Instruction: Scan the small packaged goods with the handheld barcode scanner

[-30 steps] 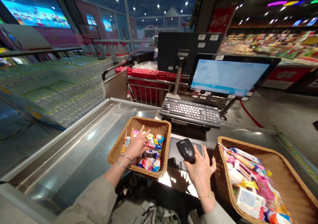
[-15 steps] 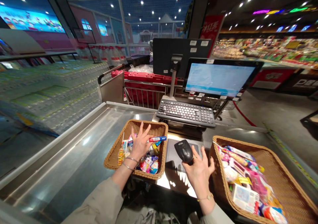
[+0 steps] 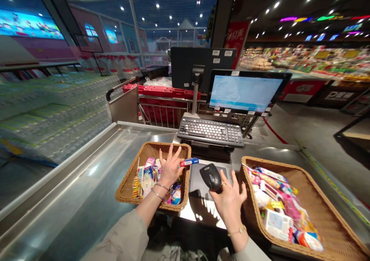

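My left hand (image 3: 171, 167) pinches a small red and blue box (image 3: 189, 162) between thumb and finger, its other fingers spread. It hovers above the right side of the left wicker basket (image 3: 123, 184), which holds several small packaged goods. A black handheld barcode scanner (image 3: 211, 176) is gripped in my right hand (image 3: 229, 197), between thumb and forefinger, other fingers raised. The scanner's head points toward the box, with a gap between them. Beside my right hand stands another wicker basket (image 3: 332, 211), with several colourful packages in its left part.
Behind the baskets are a black keyboard (image 3: 210, 130) and a lit monitor (image 3: 245, 91). A second screen (image 3: 202, 66) shows its back. The metal counter (image 3: 95, 176) has a raised edge at left. Stacked bottle packs (image 3: 52, 114) stand beyond it.
My left hand has moved the box rightward relative to the left basket, past its rim and closer to the scanner. The whole view has shifted slightly; my right hand still holds the scanner.
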`<state>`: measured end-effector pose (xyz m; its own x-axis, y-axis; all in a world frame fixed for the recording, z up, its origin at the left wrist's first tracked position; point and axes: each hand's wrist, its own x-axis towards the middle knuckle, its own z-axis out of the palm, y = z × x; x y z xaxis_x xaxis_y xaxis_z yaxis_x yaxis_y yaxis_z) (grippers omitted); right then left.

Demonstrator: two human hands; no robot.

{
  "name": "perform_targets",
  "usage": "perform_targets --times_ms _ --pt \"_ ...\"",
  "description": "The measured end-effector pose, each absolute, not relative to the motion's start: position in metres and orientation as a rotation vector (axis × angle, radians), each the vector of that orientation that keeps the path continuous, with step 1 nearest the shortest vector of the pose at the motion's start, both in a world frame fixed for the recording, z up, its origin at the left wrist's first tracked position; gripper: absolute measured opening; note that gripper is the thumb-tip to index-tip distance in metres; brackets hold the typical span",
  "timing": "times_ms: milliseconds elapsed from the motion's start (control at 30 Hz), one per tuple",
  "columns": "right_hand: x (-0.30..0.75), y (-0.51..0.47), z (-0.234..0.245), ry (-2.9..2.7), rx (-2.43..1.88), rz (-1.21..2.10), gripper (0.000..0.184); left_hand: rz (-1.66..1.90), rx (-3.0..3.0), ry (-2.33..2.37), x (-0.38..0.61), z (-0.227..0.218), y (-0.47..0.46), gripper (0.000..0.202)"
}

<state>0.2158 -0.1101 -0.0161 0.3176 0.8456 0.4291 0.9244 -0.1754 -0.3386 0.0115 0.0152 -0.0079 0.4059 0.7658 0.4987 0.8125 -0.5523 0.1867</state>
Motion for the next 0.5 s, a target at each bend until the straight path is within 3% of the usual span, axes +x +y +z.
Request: perform_targets --times_ms 500 --pt "0.211 -0.108 -0.005 -1.590 -2.005 -0.097 0.017 -0.811 -2.609 -1.379 0.025 -0.013 0.021 0.010"
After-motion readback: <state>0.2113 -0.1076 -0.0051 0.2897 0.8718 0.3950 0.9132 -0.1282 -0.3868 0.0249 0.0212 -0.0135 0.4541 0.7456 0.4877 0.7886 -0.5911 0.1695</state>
